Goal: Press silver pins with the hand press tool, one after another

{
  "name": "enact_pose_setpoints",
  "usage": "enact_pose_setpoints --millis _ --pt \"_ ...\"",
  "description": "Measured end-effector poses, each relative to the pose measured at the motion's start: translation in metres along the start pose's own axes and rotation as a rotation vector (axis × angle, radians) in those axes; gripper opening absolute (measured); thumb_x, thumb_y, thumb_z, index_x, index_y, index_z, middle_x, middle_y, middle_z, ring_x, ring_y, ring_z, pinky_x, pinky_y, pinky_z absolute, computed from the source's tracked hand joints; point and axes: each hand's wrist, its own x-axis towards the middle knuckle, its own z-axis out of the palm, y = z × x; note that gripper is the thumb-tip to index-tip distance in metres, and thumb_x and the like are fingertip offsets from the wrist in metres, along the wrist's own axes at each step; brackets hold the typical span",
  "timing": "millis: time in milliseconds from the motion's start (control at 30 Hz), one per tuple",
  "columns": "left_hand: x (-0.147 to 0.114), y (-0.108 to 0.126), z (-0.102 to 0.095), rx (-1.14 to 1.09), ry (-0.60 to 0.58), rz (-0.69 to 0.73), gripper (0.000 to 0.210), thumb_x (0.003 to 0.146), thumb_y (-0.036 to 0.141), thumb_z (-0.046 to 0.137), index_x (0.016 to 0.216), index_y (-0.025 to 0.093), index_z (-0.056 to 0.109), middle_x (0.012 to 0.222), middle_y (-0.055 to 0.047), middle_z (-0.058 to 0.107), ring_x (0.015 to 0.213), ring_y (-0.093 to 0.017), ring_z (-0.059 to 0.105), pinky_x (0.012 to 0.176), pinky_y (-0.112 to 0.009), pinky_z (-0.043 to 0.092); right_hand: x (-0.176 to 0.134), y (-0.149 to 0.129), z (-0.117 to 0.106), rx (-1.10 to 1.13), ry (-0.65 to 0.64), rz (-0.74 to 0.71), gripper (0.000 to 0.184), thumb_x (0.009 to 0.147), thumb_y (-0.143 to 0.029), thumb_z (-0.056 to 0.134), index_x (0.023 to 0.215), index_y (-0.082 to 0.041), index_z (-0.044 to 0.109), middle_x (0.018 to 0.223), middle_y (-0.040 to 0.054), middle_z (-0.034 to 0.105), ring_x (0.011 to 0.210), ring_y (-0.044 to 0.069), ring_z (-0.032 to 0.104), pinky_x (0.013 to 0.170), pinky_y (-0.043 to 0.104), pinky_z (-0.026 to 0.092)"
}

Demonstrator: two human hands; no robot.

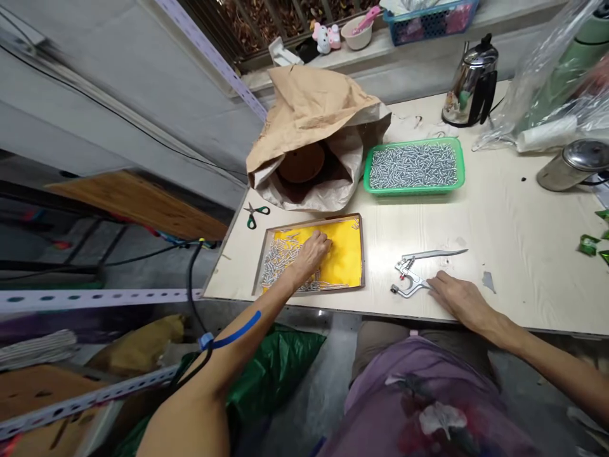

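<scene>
Head view: left hand [311,251] bunched, hold unclear, over tray [349,261] of pins [280,257]; right hand [454,296] gripping pliers [417,281]; pin-filled basket [413,192], tray's two o'clock.

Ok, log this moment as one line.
left hand: in yellow-lined tray of small metal pieces | right hand: at handle end of silver pliers | green basket: filled with similar pieces
</scene>
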Motion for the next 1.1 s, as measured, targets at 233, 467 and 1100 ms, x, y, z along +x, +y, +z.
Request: enact_pose_setpoints --millis 233,467,1100 --pt "-0.013 0.057 -0.027 -0.604 0.168 -0.271 0.009 0.080 0.015 0.057 0.076 0.016 0.065 0.075 -0.005 0.066 0.072 -0.017 0.058 0.071 -0.029 0.049 0.002 0.004 -0.002 -0.179 0.105 -0.035 0.028 0.085 0.003 0.039 0.078 -0.018 0.056 0.075 0.0038 0.060 0.066 0.015 0.055 0.054 0.028 0.033" --pt "-0.027 0.171 -0.013 -1.461 -0.146 -0.591 0.030 0.069 0.039 0.072 0.077 0.011 0.069 0.053 0.004 0.055 0.042 -0.005 0.040 0.041 -0.018 0.031 -0.001 0.005 -0.002 -0.245 0.230 -0.110 0.026 0.090 0.000 0.041 0.081 -0.018 0.058 0.076 0.0032 0.061 0.068 0.016 0.053 0.059 0.029 0.034" --pt "0.005 0.172 -0.009 -1.387 -0.567 -0.653 0.015 0.077 0.022 0.071 0.069 0.012 0.064 0.043 0.008 0.049 0.031 -0.003 0.038 0.035 -0.016 0.027 0.008 0.018 0.002 -0.147 0.086 -0.107 0.023 0.089 -0.003 0.041 0.084 -0.019 0.057 0.080 0.0029 0.061 0.069 0.015 0.051 0.059 0.029 0.029"
